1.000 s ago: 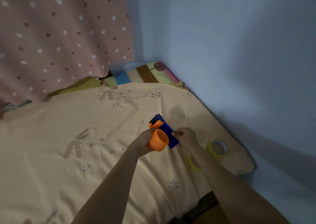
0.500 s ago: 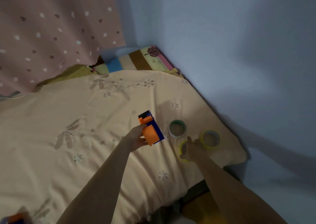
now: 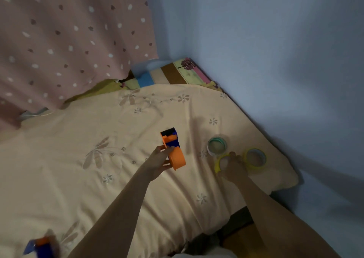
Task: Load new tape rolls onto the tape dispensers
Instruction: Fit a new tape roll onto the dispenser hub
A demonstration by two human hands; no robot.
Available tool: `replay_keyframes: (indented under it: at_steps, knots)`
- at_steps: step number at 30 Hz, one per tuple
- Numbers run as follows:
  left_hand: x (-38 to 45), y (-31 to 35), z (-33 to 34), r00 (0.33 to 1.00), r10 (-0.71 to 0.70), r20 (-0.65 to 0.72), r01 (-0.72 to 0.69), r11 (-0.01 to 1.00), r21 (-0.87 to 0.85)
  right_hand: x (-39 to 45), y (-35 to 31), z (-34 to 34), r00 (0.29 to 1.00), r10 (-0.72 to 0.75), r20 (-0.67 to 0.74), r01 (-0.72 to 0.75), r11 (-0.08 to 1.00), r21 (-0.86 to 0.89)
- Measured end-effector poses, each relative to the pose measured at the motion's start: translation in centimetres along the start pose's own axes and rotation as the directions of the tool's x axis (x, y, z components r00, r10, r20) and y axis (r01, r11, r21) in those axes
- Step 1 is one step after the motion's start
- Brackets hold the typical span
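My left hand [image 3: 157, 162] holds an orange and blue tape dispenser [image 3: 173, 150] above the bed, its orange hub empty and facing right. My right hand [image 3: 232, 166] rests on a yellow tape roll [image 3: 219, 162] lying flat on the sheet, fingers curled over its rim. A green-edged roll [image 3: 216, 145] lies just behind it, and another yellow roll [image 3: 255, 159] lies to the right. A second blue and orange dispenser [image 3: 42, 247] sits blurred at the lower left.
The cream flowered bedsheet [image 3: 98, 159] covers the bed. A blue wall [image 3: 275, 61] runs along the right. A pink dotted curtain [image 3: 69, 41] hangs at the back left, beside a striped pillow [image 3: 167, 73]. The bed's front edge drops off near my right forearm.
My right hand left the dispenser and came down onto the near yellow roll. The left hand keeps the dispenser, which now sits further left of the rolls.
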State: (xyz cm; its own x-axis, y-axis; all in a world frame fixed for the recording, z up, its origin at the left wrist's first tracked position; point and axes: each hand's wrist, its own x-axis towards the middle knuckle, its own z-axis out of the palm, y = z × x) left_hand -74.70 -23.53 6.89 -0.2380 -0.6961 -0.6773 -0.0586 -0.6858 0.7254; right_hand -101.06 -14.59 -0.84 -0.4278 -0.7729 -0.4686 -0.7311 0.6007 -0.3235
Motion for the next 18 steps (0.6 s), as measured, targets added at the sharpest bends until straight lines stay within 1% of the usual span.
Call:
replay_keyframes:
  at_steps: [1, 2, 4, 6, 8, 10, 12, 14, 18]
  knots:
    - [-0.2, 0.2, 0.0, 1.000, 0.020, 0.001, -0.020, 1.000, -0.005, 0.0, -0.3, -0.4, 1.000, -0.013, 0.010, 0.011, 0.990, 0.139]
    - [-0.4, 0.3, 0.0, 0.999, 0.044, 0.013, -0.044, 0.999, -0.010, 0.0, -0.7, -0.9, 1.000, -0.024, 0.019, 0.017, 0.957, 0.290]
    - [-1.0, 0.7, 0.2, 0.993, 0.106, 0.059, -0.105, 0.994, -0.022, -0.6, -1.5, -2.2, 0.998, -0.054, 0.034, 0.027, 0.834, 0.551]
    - [-1.8, 1.1, 0.4, 0.980, 0.178, 0.088, -0.176, 0.984, -0.035, -1.4, -2.5, -3.3, 0.994, -0.106, 0.014, 0.067, 0.721, 0.689]
    - [-2.4, 1.5, 0.7, 0.965, 0.246, 0.091, -0.243, 0.969, -0.040, -2.2, -3.7, -4.4, 0.987, -0.162, 0.004, 0.091, 0.579, 0.810]
    - [-3.1, 1.8, 0.9, 0.948, 0.303, 0.092, -0.302, 0.953, -0.034, -2.8, -4.8, -5.3, 0.976, -0.217, 0.033, 0.070, 0.450, 0.890]
    - [-3.8, 2.1, 1.1, 0.932, 0.345, 0.109, -0.345, 0.938, -0.023, -3.6, -5.7, -6.3, 0.949, -0.312, 0.054, 0.071, 0.374, 0.925]
    - [-4.4, 2.4, 1.4, 0.919, 0.370, 0.133, -0.372, 0.928, -0.012, -4.5, -6.5, -7.1, 0.919, -0.388, 0.071, 0.077, 0.353, 0.932]
    - [-5.3, 2.9, 2.3, 0.905, 0.375, 0.200, -0.381, 0.924, -0.009, -5.8, -7.6, -8.1, 0.895, -0.439, 0.082, 0.107, 0.389, 0.915]
